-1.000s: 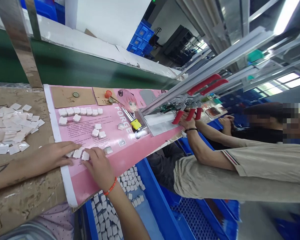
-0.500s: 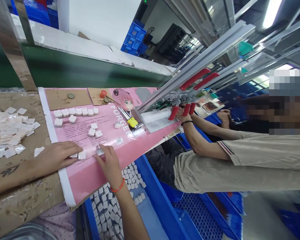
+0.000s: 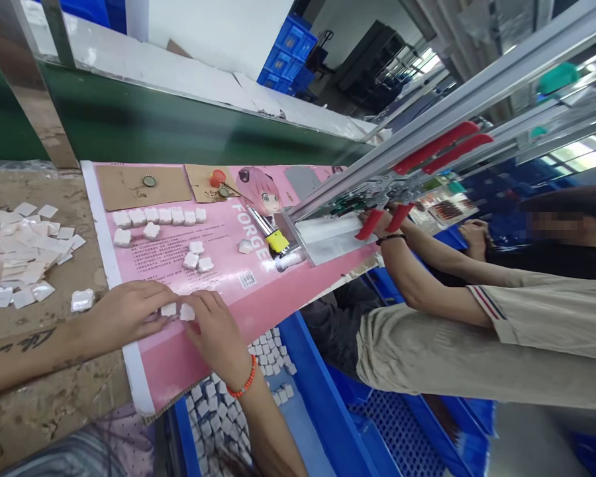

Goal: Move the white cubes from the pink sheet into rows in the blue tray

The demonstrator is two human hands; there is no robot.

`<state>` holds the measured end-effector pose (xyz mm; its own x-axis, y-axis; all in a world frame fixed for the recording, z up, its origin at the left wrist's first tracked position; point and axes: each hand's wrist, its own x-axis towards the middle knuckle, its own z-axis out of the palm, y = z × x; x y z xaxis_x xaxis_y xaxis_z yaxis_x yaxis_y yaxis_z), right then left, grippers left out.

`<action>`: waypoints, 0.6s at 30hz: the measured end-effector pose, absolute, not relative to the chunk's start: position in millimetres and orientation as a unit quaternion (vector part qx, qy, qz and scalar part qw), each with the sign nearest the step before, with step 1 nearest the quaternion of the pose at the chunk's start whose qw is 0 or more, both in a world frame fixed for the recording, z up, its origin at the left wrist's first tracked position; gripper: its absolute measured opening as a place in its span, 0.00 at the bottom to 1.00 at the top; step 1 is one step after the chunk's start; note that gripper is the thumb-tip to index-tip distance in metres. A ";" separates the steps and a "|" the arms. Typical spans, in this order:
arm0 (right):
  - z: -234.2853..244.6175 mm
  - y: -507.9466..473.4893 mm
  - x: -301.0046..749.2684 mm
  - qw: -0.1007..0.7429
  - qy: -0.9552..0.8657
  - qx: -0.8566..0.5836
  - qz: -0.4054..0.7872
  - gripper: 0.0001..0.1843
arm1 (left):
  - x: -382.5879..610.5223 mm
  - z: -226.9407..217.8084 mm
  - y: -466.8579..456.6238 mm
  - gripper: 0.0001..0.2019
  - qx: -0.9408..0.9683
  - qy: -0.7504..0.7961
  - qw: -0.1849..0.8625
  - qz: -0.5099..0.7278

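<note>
My left hand [image 3: 136,308] lies at the edge of the pink printed sheet [image 3: 218,344], its thumb and fingers closed about a small white scalloped block [image 3: 169,309]. Just to the right, my right hand [image 3: 217,334] pinches another white block [image 3: 187,312] between thumb and fingers. The two blocks sit close together; whether they touch is unclear. A glossy white block [image 3: 82,301] rests on the brown tabletop beside my left wrist. Farther up the sheet stand a row of white blocks [image 3: 165,216] and a small cluster of them [image 3: 191,260].
Flat pale squares [image 3: 24,252] are heaped at left. Below the sheet, a blue bin [image 3: 312,391] holds many white blocks. A yellow-and-silver tool [image 3: 277,240] lies near a metal fixture with red handles [image 3: 437,147], where a co-worker's hand [image 3: 381,222] is working.
My right hand has moved left with its block, up beside the one at my left hand. My left hand has shifted slightly right. The view has turned a little.
</note>
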<state>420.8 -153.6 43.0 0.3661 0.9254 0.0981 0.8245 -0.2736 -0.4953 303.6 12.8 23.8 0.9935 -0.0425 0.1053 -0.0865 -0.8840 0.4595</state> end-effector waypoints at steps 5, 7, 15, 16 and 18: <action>37.7 -161.5 422.1 0.267 -0.533 -0.794 0.123 0.30 | 295.1 25.3 25.5 0.20 0.968 -0.020 0.247 0.039; 35.0 -164.3 422.3 0.276 -0.519 -0.800 0.124 0.28 | 287.6 27.0 35.0 0.26 0.969 -0.003 0.247 0.030; 27.1 -149.9 416.4 0.275 -0.540 -0.788 0.105 0.21 | 275.5 29.1 52.2 0.22 0.967 0.022 0.253 -0.017; 27.5 -147.7 415.3 0.270 -0.543 -0.789 0.099 0.22 | 275.7 29.7 51.1 0.23 0.968 0.023 0.249 -0.012; 28.9 -144.0 413.6 0.260 -0.541 -0.795 0.084 0.24 | 275.4 30.7 48.8 0.25 0.971 0.033 0.237 0.001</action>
<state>413.6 -144.0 28.9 0.3996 0.9047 0.1481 0.8173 -0.2784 -0.5045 275.4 48.8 30.7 0.9979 0.0641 -0.0135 0.0631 -0.8853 0.4607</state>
